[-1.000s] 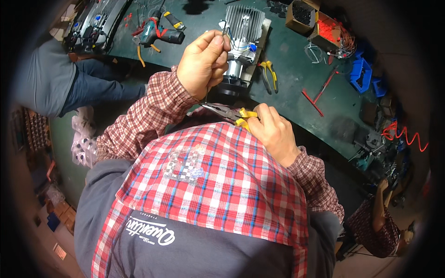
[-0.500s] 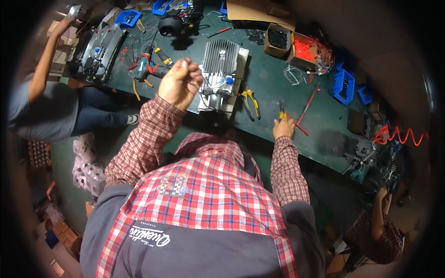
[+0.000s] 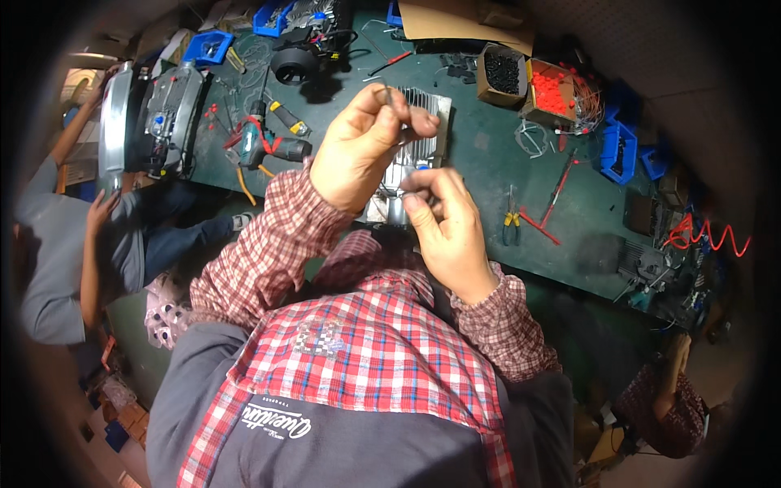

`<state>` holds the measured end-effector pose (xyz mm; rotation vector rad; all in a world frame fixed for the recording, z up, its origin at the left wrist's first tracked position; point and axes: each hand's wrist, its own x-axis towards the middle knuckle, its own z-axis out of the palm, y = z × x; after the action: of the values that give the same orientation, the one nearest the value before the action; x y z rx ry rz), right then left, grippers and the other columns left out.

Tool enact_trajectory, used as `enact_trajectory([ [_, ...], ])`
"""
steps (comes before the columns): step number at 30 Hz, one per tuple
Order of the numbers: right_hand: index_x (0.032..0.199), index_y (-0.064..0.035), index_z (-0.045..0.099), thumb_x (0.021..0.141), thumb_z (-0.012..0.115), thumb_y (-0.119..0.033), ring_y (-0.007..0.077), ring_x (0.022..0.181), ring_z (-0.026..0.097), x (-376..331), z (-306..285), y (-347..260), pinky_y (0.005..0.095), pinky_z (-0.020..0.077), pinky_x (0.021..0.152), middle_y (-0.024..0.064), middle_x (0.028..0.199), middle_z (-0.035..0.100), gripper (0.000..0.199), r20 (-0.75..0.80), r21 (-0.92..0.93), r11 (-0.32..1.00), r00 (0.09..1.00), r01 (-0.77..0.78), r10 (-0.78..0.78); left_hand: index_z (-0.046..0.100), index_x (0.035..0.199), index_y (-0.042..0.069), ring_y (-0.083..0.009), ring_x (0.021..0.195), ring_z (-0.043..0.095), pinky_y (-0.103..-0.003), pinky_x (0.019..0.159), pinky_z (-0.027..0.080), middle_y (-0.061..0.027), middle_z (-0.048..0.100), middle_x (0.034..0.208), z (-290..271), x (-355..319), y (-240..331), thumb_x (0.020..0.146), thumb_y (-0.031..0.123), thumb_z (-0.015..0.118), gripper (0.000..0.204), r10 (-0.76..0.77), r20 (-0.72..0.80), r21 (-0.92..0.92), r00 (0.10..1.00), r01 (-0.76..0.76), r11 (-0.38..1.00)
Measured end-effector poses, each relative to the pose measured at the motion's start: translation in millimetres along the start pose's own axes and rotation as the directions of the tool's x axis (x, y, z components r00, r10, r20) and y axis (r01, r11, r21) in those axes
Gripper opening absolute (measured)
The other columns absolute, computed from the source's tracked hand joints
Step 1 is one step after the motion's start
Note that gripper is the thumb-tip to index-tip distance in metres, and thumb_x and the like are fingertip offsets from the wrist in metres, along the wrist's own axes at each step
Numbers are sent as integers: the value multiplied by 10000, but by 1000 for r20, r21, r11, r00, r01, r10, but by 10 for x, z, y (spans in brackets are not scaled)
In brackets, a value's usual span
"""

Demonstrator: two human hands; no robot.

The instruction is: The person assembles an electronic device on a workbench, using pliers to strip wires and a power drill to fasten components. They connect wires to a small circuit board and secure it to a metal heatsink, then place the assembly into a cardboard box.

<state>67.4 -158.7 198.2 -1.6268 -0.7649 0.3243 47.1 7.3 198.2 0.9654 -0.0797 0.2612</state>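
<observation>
A silver finned metal housing [image 3: 421, 150] with a blue connector [image 3: 423, 169] sits on the bench in front of me, partly covered by both hands. My left hand [image 3: 362, 146] is raised over its fins, thumb and fingertips pinched together; what is between them is too small to make out. Lower and to the right, my right hand [image 3: 449, 232] has its fingers curled and thumb close to the forefinger, beside the wiring end of the housing. Whatever it grips is hidden. Small yellow-handled pliers [image 3: 511, 224] lie on the bench to the right of my right hand.
Left of the housing are a cordless drill [image 3: 260, 142] and a yellow-black tool [image 3: 289, 118]. Cartons of black parts [image 3: 502, 73] and red caps [image 3: 551, 88] stand far right, near a red T-handle tool [image 3: 557, 191]. A co-worker at left holds a long silver housing [image 3: 116, 126].
My right hand has let go of the small pliers and moved left to the housing. My left hand has shifted right over the fins. The co-worker's silver housing has come into fuller view.
</observation>
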Motion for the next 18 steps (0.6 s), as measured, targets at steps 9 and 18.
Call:
enact_trajectory([
  [9,1163,-106,624,919,486,-168,421,867,640,579,-271,531,501,489,786,232,860,671,287,-200,-706,626,941,-332,274,397,1369,36,-334,1276,446,-406,1082,338,-178,507,1338,-1373,718,-466,859,226,673,611,-39,136,988,990,-132,78],
  [18,1170,-111,660,837,467,-147,382,940,646,916,-197,255,461,494,868,232,969,669,387,92,-727,637,884,-255,458,303,1366,5,-237,1135,556,-342,1012,418,-152,582,1213,-1247,606,-518,856,71,654,623,-152,56,884,987,22,466],
])
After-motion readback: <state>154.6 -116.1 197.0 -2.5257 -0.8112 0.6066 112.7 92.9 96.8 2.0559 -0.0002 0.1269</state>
